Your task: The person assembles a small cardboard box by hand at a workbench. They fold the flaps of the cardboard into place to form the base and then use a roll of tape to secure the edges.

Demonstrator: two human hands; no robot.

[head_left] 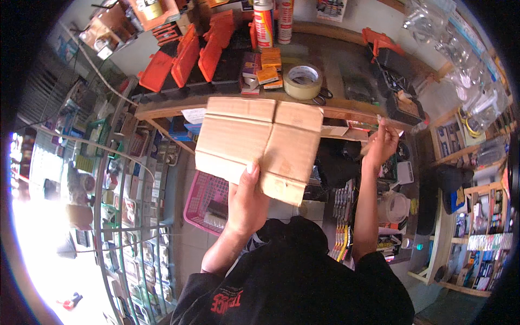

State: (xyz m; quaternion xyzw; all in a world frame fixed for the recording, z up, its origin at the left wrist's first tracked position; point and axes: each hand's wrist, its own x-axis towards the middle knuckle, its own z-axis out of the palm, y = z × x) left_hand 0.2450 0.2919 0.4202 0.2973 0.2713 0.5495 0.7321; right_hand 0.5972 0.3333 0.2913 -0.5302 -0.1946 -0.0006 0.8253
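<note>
My left hand (248, 197) grips a flat piece of brown cardboard (238, 135) by its lower edge, thumb on top. The cardboard is creased with fold lines and held up before the bench's front edge. To the right, my right hand (381, 145) is raised apart from the cardboard, its fingers curled together. Whatever may be between those fingers is too small to make out. Just beyond the cardboard, on the bench, are a wide roll of tape (303, 82), black-handled scissors (323, 96) partly behind it, and small orange boxes (269, 75).
A wooden bench (346, 106) runs across the front, bearing orange-lidded cases (186, 57), spray cans (264, 24) and an open black case (401, 100). A pink basket (196, 208) stands below left. Glass shelving (135, 216) is at left, stocked wooden shelves (487, 233) at right.
</note>
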